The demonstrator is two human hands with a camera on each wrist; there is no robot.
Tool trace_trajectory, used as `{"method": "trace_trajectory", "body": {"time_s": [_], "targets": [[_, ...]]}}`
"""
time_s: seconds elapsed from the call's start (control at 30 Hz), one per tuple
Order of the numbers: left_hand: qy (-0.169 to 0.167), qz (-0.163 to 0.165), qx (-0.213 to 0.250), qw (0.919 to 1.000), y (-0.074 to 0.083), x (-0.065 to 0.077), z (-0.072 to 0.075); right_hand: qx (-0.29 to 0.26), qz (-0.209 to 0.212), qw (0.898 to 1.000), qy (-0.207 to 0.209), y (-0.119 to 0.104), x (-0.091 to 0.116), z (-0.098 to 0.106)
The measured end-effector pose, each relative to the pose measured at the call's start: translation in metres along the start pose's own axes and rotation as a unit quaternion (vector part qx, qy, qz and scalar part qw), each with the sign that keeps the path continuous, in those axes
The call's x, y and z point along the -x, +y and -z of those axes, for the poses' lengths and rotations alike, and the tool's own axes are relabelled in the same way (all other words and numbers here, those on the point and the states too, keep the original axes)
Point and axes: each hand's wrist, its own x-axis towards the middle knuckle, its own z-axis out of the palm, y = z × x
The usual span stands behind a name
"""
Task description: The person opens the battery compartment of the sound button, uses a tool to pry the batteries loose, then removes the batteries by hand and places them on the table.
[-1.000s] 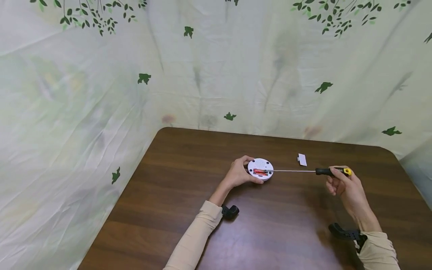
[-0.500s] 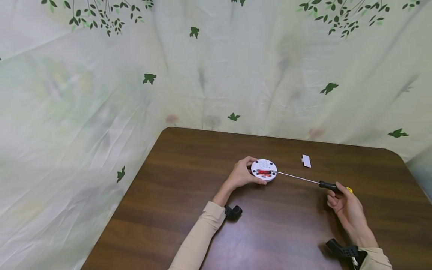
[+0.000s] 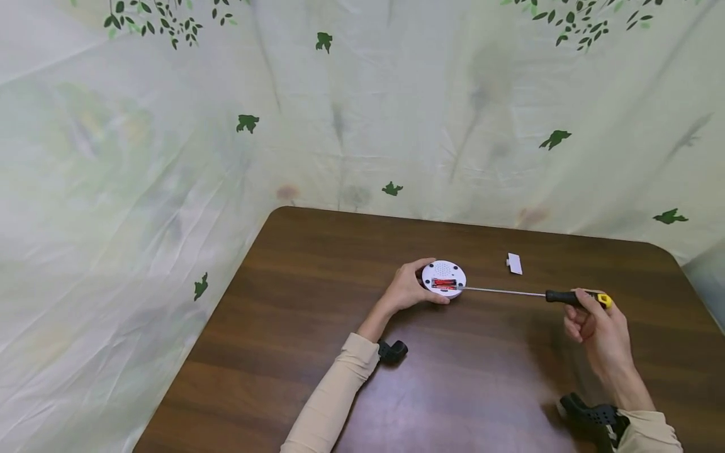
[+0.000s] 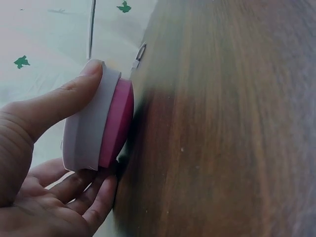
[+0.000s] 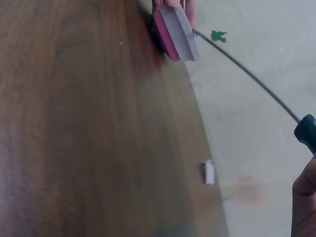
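Device [image 3: 444, 269] fills left grip [image 3: 404, 288], screwdriver [image 3: 559, 297] right grip [image 3: 605, 340], at wooden table [image 3: 272, 327] before printed curtain [image 3: 430, 151].

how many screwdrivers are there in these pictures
1: the black-and-yellow screwdriver in the right grip, its tip at the white-and-pink round device that the left grip holds. No other shows in any view.

A pale, creased fabric backdrop [image 3: 425, 113] printed with leafy sprigs [image 3: 150, 27] is hanging behind a brown wood-grain table [image 3: 283, 302] that is reflecting light [image 3: 436, 402].
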Motion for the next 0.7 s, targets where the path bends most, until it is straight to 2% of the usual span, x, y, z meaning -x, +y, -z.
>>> {"method": "trace_trajectory", "body": {"time_s": [0.27,0.37,0.43,0.57,0.63,0.7], "targets": [[0.0,0.001,-0.011,0.9999,0.0,0.0,-0.001,0.091,0.006,0.996,0.009,-0.017,-0.004,-0.017],[-0.002,-0.001,-0.012,0.9999,0.001,0.0,-0.002,0.146,0.008,0.989,0.015,-0.025,-0.006,-0.023],[0.0,-0.002,-0.013,0.9999,0.002,0.0,-0.002,0.199,0.007,0.98,0.016,-0.033,-0.008,-0.028],[0.004,0.003,-0.02,0.9998,0.002,-0.001,-0.001,0.311,0.012,0.95,0.001,-0.047,-0.019,-0.043],[0.003,0.007,-0.027,0.9996,0.001,-0.002,0.0,0.337,0.018,0.941,-0.015,-0.052,-0.027,-0.05],[0.003,0.008,-0.034,0.9994,0.001,-0.003,0.003,0.343,0.023,0.938,-0.034,-0.056,-0.037,-0.056]]}}
